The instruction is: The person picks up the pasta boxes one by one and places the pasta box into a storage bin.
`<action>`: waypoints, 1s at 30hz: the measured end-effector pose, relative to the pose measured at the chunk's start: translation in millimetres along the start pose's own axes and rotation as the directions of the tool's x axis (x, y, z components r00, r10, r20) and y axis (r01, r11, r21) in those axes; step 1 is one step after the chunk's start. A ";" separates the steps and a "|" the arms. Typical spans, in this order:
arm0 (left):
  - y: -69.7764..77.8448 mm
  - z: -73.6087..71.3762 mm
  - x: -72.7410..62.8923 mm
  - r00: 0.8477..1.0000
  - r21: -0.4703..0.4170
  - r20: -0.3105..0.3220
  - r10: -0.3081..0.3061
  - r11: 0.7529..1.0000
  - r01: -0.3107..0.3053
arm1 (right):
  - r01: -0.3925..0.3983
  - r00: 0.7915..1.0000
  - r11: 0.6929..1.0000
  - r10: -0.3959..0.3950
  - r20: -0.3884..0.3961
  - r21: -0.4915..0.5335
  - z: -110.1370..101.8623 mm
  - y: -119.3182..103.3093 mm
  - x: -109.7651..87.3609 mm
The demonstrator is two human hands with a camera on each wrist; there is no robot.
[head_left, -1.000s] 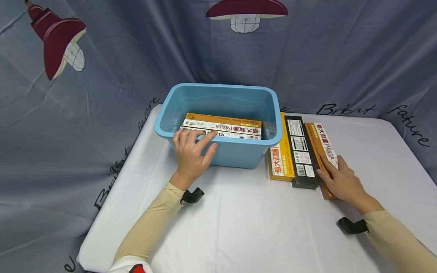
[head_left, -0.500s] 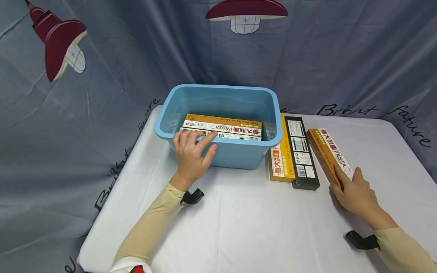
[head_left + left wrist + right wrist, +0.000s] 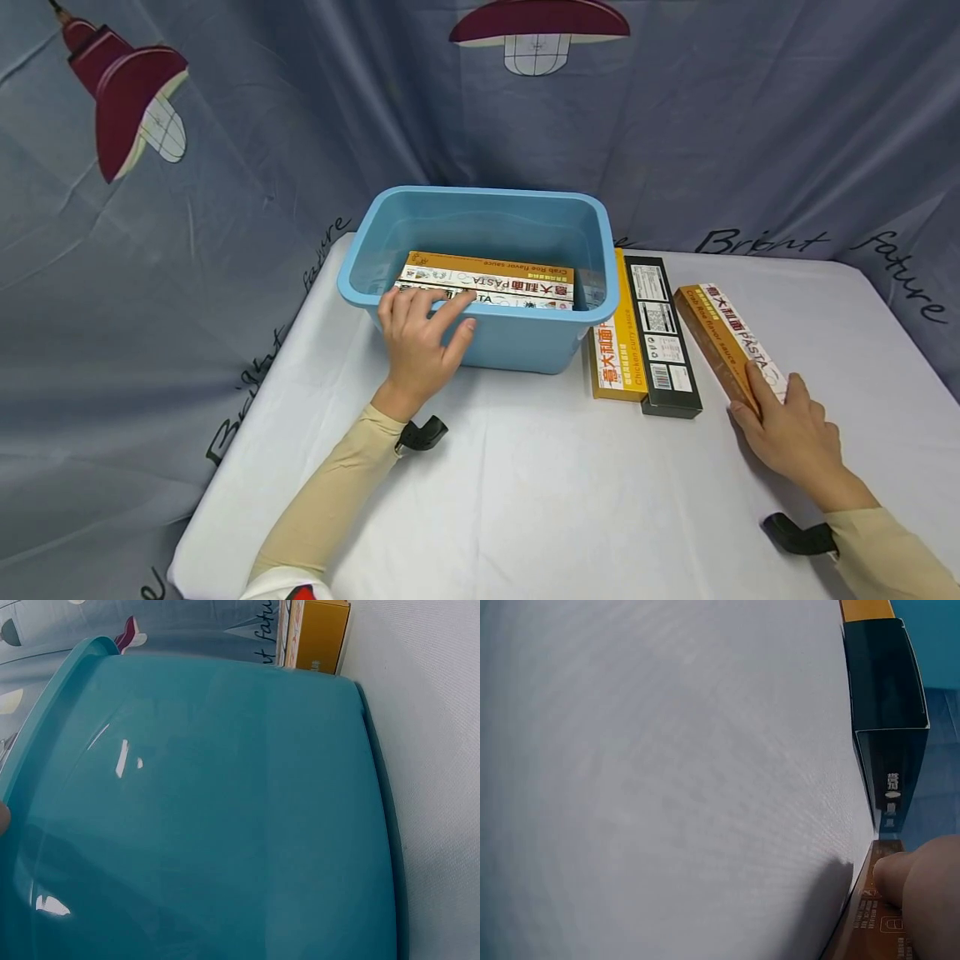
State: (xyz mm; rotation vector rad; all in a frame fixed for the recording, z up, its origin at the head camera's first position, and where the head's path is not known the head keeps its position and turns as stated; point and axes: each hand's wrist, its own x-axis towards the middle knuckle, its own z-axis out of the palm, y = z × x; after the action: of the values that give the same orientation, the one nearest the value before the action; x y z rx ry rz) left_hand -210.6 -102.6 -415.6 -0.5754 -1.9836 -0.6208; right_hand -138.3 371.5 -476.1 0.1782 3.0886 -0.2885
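Observation:
A light blue plastic bin (image 3: pixel 502 337) stands on the table. My left hand (image 3: pixel 420 350) holds its near rim, fingers over the edge and thumb outside. One fingertip (image 3: pixel 4 818) shows at the rim in the left wrist view. Inside the bin, pasta boxes (image 3: pixel 487 271) lie with orange and white faces up. At the right, my right hand (image 3: pixel 795 433) grips the near end of an orange and white pasta box (image 3: pixel 723 333), thumb on its left side. That box lies slanted, a gap away from the black box (image 3: pixel 663 342). The thumb (image 3: pixel 896 879) presses its brown side in the right wrist view.
A yellow pasta box (image 3: pixel 621 350) lies against the black box's left side, close to the bin's right wall. White cloth covers the table (image 3: pixel 555 483). A grey-blue curtain (image 3: pixel 712 125) with printed lamps hangs behind and at the left.
My right hand has drawn the orange pasta box rightward and toward me, opening a gap from the black box. My left hand stays on the bin's rim.

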 end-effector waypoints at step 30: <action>-0.5 -0.1 -0.6 1.000 -0.006 0.000 -0.005 1.000 0.005 | 0.030 0.999 1.000 -0.030 -0.016 0.003 -11.7 -0.4 -0.9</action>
State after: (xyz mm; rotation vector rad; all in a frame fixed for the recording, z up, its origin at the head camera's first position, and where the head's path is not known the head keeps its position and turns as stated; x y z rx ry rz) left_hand -210.6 -103.1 -416.1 -0.5738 -1.9843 -0.6306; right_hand -137.8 373.2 -464.6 0.1349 3.1095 -0.2949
